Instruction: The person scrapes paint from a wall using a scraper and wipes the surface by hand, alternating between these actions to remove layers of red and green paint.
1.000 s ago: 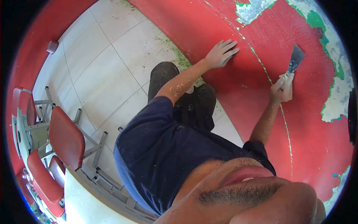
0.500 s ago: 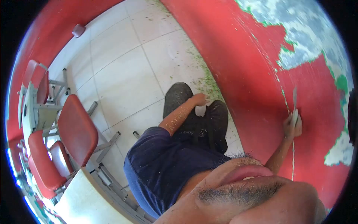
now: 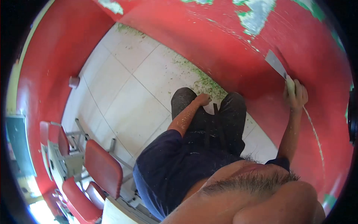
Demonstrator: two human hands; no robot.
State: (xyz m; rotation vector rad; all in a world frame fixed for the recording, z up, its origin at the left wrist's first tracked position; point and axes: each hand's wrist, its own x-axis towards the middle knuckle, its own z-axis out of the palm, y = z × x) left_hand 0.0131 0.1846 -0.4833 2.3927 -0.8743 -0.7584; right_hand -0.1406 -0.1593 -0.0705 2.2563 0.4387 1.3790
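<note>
My right hand (image 3: pixel 296 93) grips the pale handle of a scraper (image 3: pixel 276 64) at the right. Its flat metal blade points up and left, close to the red wall (image 3: pixel 257 86), near the lower end of a line of chipped paint. A thin pale crack runs down the wall below that hand. My left hand (image 3: pixel 203 99) rests at the inner side of my left knee with its fingers curled in, and no object shows in it. Patches of bare grey plaster (image 3: pixel 255 16) edged in green show higher on the wall.
Green paint flakes (image 3: pixel 209 86) lie on the white tiled floor (image 3: pixel 126 108) along the wall base. Red chairs (image 3: pixel 103 168) with metal frames and a pale tabletop (image 3: pixel 115 213) stand at the left. A small round pinkish object (image 3: pixel 74 82) is beside the far wall.
The view has turned, bringing more of the far wall into sight. My right hand has moved up along the wall with the scraper, whose blade now tilts left. My left hand stays by the knee.
</note>
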